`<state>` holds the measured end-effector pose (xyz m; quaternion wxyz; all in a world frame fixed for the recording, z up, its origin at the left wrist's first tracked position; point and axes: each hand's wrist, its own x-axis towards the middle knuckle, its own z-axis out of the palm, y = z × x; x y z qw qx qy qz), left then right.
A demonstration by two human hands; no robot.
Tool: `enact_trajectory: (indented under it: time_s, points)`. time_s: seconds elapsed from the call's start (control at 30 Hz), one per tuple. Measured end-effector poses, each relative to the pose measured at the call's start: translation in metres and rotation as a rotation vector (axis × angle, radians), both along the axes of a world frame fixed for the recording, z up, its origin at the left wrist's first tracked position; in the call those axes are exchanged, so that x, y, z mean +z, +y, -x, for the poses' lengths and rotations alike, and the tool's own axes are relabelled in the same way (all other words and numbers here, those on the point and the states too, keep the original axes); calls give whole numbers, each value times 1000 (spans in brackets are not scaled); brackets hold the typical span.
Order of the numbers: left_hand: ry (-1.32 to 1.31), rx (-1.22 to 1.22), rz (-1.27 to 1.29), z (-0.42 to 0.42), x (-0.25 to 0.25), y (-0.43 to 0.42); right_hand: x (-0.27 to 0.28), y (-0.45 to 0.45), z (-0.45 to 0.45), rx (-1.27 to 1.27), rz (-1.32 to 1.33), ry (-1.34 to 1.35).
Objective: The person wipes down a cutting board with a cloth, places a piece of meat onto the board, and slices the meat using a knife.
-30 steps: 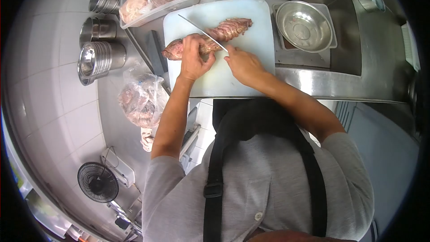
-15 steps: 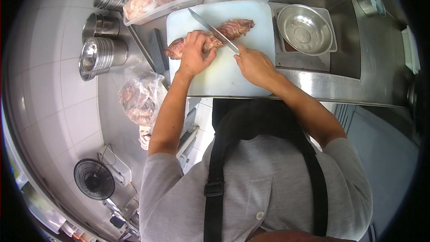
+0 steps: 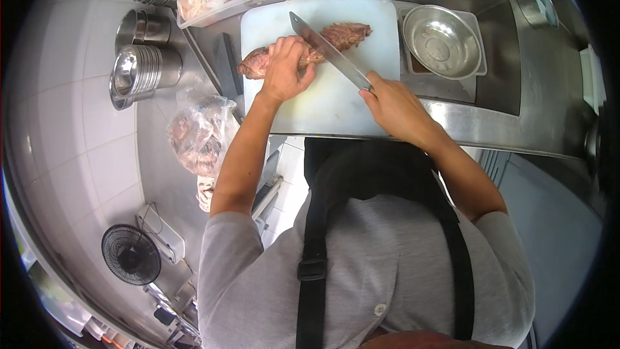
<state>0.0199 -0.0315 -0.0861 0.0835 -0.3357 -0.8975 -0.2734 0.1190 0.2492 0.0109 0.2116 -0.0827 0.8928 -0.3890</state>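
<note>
Steel crosses the meat (image 3: 255, 63) in the head view: we hold the knife (image 3: 334, 55) with our right hand (image 3: 395, 105) closed round its handle, while our left hand (image 3: 283, 72), half-curled, grips the meat against the board (image 3: 316, 106) just beside the blade. Sliced meat lies across the blade from that grip. We should tuck our fingertips, thumb behind, and draw long, even strokes.

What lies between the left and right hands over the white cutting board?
The right hand's silvery metal knife blade, slanting over the long brown meat under the left hand; the head view shows it.
</note>
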Motion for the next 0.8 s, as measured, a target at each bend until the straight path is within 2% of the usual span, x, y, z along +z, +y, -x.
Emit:
enact_trajectory:
  time_s: [0.43,0.53,0.63,0.8]
  points:
    - [24,3,-100,3,-5,1,-25,-14,18,55,-28,14]
    - [18,20,-104,4,-7,1,-25,-17,31,52,-61,-96]
    - [-7,38,-95,-1,-10,3,-86,-53,47,28,-6,156]
    - [30,-5,-96,1,-12,-2,-85,-68,48,24,-22,148]
